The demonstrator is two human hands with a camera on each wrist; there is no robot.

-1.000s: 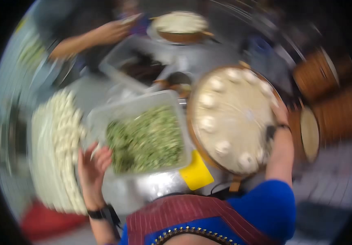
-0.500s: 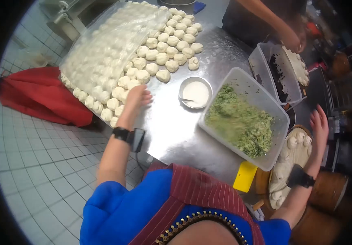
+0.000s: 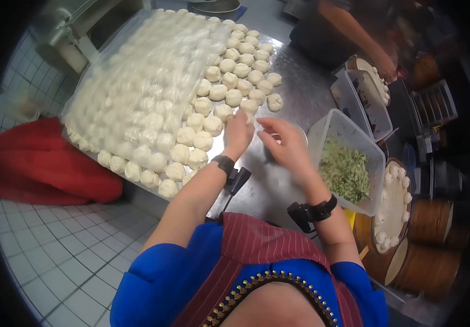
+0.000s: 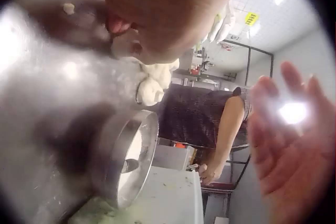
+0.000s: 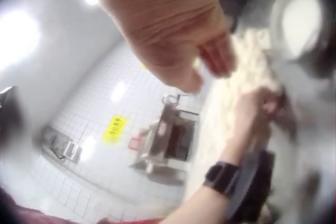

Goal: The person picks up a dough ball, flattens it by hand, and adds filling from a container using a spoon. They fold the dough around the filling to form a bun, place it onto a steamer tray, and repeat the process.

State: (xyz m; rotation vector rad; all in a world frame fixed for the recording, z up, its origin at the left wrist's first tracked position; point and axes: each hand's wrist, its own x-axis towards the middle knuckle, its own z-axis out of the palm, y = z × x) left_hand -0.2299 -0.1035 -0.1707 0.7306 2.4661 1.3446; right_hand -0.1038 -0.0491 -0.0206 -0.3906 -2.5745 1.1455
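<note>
Rows of white dough balls (image 3: 229, 80) lie on the metal table, many of them under a clear plastic sheet (image 3: 137, 87). At the near right edge of the rows, my left hand (image 3: 238, 136) grips a dough ball (image 4: 125, 47), which its curled fingers partly cover. My right hand (image 3: 287, 146) hovers just to the right, fingers loosely bent and holding nothing. Beneath it a metal bowl (image 4: 107, 155) with something white inside is mostly hidden in the head view; a dark utensil stands in it.
Right of the bowl stands a plastic tub (image 3: 377, 191) of chopped greens (image 3: 346, 171). Behind it is a second tub (image 3: 379, 131) with dark contents. A round steamer (image 3: 393, 204) holds shaped buns, near stacked wooden steamers (image 3: 431, 267). Another person's arm (image 3: 355, 30) works at the back.
My right hand has come from above the steamer to over the bowl. The left hand has moved right and forward along the rows and now grips a dough ball.
</note>
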